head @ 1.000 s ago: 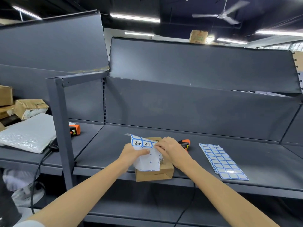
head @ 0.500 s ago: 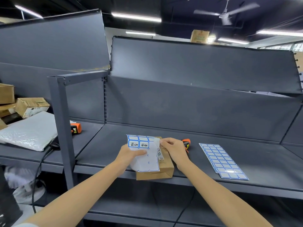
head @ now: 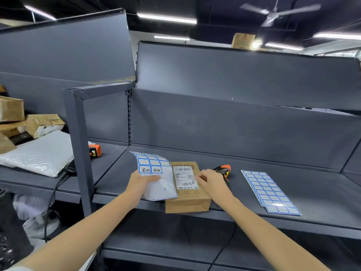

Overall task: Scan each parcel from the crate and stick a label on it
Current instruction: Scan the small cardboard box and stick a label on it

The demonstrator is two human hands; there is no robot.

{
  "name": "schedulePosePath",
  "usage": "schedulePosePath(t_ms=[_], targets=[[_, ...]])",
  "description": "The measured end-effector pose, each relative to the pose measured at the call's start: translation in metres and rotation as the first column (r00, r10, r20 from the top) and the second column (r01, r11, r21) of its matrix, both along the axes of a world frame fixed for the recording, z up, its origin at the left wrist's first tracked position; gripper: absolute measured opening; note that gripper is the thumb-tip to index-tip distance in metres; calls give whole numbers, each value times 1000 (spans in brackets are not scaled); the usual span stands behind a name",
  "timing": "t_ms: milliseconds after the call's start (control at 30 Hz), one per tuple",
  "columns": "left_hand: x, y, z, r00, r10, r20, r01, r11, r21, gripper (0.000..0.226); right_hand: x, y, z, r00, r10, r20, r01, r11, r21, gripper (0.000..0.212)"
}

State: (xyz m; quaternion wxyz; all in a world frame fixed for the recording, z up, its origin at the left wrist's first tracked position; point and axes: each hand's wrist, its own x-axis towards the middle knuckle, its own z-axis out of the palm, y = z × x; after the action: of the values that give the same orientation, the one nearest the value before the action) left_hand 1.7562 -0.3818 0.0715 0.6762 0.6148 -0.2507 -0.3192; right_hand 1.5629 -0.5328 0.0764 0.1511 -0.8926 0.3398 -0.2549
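Note:
A small brown cardboard parcel [head: 187,200] lies at the front edge of the grey shelf [head: 254,184], its white shipping label facing up. My left hand [head: 139,184] grips a partly used sheet of blue-bordered labels [head: 156,173], held just left of the parcel. My right hand [head: 212,180] hovers at the parcel's right edge with fingers curled, fingertips pinched near the shipping label; whether a label is between them I cannot tell. An orange-and-black scanner [head: 224,170] lies behind my right hand.
A full label sheet [head: 269,192] lies on the shelf to the right. Left of the upright post [head: 78,149] sit a white bubble mailer [head: 37,155], several cardboard boxes [head: 42,125] and an orange device [head: 95,150]. Cables hang below the shelf.
My left hand has slid the label sheet leftward off the parcel, uncovering the shipping label. My right hand has drawn back to the parcel's right edge.

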Motion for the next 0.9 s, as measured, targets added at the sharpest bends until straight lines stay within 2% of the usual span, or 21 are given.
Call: schedulePosePath(t_ms=[100, 167, 333, 500, 633, 700, 733, 800, 867, 900], targets=[[0, -1, -1, 1000, 10, -11, -10, 1000, -5, 31, 1, -2, -12, 985, 72, -159, -104, 974, -203, 23], [-1, -2, -1, 1000, 5, -12, -6, 1000, -8, 31, 1, -1, -19, 974, 104, -204, -156, 953, -259, 22], [-3, -4, 0, 1000, -3, -19, 3, 1000, -16, 32, -3, 3, -21, 969, 125, -214, -170, 963, -209, 23], [-6, -7, 1, 1000, -9, -23, 9, 1000, -16, 34, -9, 7, -17, 943, 187, -276, -217, 972, -84, 29], [-7, -7, 0, 999, -15, -29, 15, 1000, -16, 38, -17, 16, -19, 929, 187, -319, -239, 962, -131, 42], [-8, -7, 0, 999, -17, -37, 16, 1000, -19, 38, -19, 18, -16, 931, 188, -314, -238, 962, -131, 40], [-8, -7, 1, 999, -15, -45, 14, 1000, -26, 38, -19, 18, -14, 944, 189, -271, -220, 971, -89, 39], [-10, -8, 4, 998, -20, -65, 16, 998, -57, 36, -20, 18, -6, 991, 131, -34, -127, 988, 91, 39], [-15, -12, 10, 995, -49, -85, 39, 993, -115, 35, -22, 17, 3, 978, -43, 204, -22, 952, 304, 32], [-19, -14, 13, 993, -74, -89, 61, 988, -139, 36, -22, 16, 7, 957, -106, 269, -9, 919, 394, 28]])
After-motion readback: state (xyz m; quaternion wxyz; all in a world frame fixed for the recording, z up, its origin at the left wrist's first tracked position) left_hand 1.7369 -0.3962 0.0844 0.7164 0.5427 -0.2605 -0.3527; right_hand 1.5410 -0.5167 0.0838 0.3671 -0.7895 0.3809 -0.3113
